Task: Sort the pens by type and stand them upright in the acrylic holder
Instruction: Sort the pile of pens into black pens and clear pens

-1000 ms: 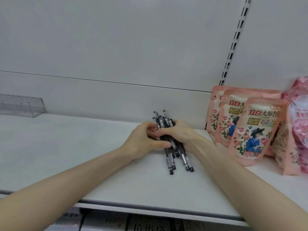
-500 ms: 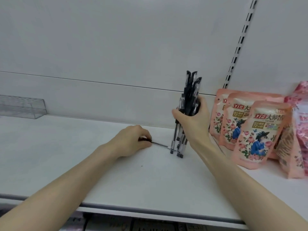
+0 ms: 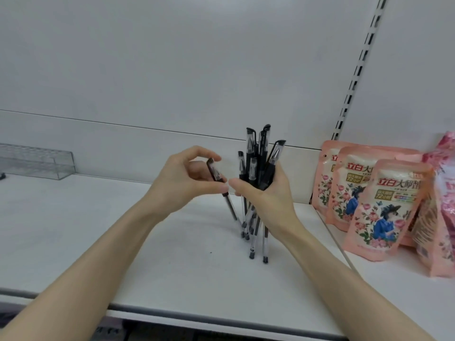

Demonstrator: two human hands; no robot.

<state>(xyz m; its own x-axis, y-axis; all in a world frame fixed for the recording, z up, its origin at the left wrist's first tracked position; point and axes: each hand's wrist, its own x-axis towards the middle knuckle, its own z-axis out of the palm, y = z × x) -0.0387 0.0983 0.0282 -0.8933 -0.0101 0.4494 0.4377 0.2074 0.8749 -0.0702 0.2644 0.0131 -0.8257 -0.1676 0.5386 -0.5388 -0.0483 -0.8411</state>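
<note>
My right hand [image 3: 264, 195] grips a bundle of several black capped pens [image 3: 256, 156], held upright above the white shelf [image 3: 98, 237], caps up and tips hanging just over the surface. My left hand [image 3: 183, 179] pinches a single black pen [image 3: 218, 177], tilted, right beside the bundle. The clear acrylic holder [image 3: 37, 161] stands far off at the back left of the shelf against the wall. It looks empty as far as I can see.
Pink pouches with floral print [image 3: 376, 198] stand in a row on the right side of the shelf, close to my right forearm. The shelf's front edge [image 3: 197, 318] runs below my arms. A slotted upright rail [image 3: 354, 77] rises at the back right.
One second ago both hands gathered the pens lying flat. My right hand then stood the bundle upright. My left hand picked a stray pen off the shelf and raised it beside the bundle.
</note>
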